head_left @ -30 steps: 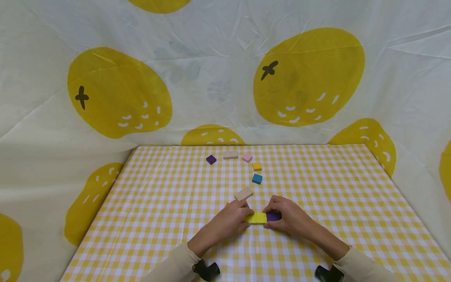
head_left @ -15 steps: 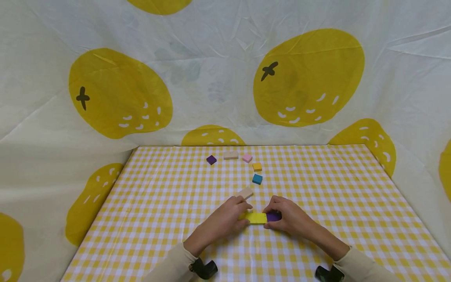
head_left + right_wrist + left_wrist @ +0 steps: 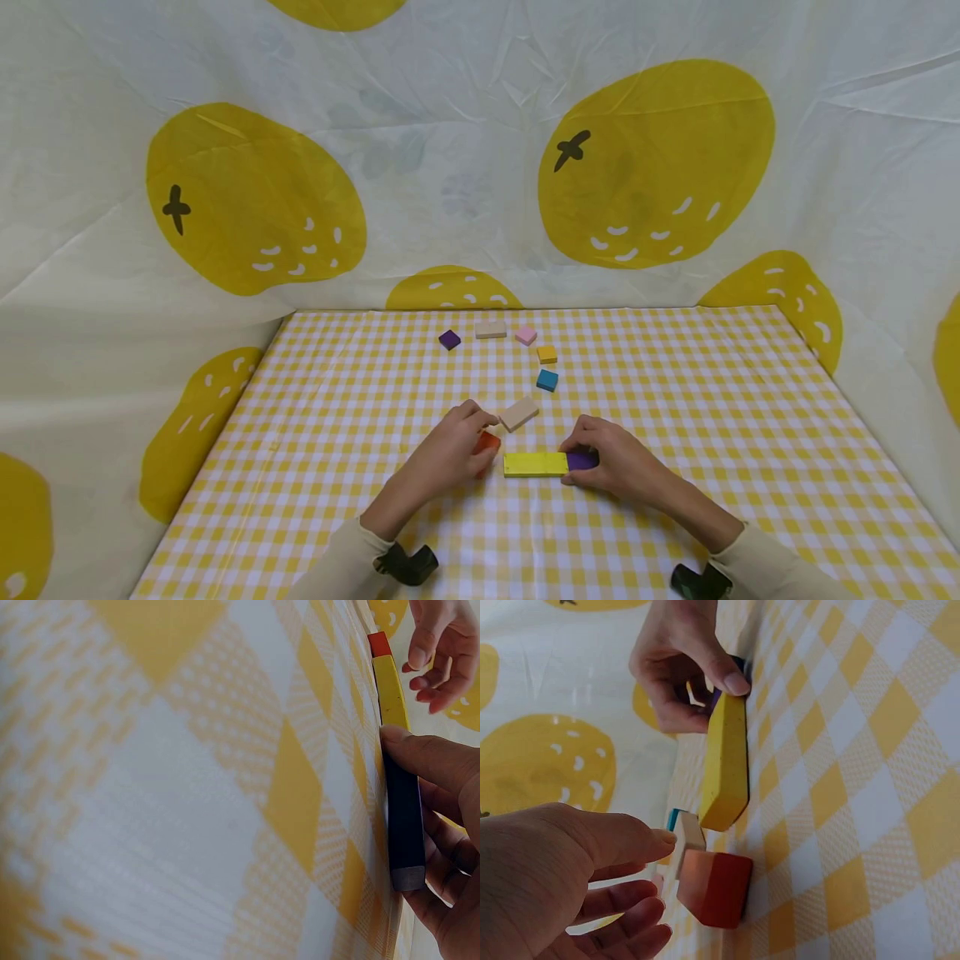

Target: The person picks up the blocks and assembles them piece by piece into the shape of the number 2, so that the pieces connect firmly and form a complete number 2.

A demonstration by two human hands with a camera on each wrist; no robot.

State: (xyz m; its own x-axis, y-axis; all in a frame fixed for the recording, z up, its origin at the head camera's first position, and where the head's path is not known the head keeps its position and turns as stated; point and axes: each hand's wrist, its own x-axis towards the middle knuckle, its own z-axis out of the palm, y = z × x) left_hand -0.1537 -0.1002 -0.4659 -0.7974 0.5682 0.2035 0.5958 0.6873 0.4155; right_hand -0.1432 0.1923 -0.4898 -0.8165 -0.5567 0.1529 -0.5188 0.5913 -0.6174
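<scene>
Head view: checked cloth (image 3: 712,400), fruit-print backdrop (image 3: 450,208); left grip (image 3: 448,448) spread beside orange block (image 3: 489,442), right grip (image 3: 617,461) pinching purple block (image 3: 581,461).

Looks to me like a curtained-off recording booth; home, lab or studio, can't tell. White cloth walls (image 3: 450,167) with big yellow fruit prints (image 3: 660,183) hem us in at 9, 12 and 3 o'clock. Yellow-and-white checked tablecloth (image 3: 720,400) laid flat between. Dark wrist gadgets (image 3: 412,568), 7 and 5 o'clock, suit filming.
</scene>
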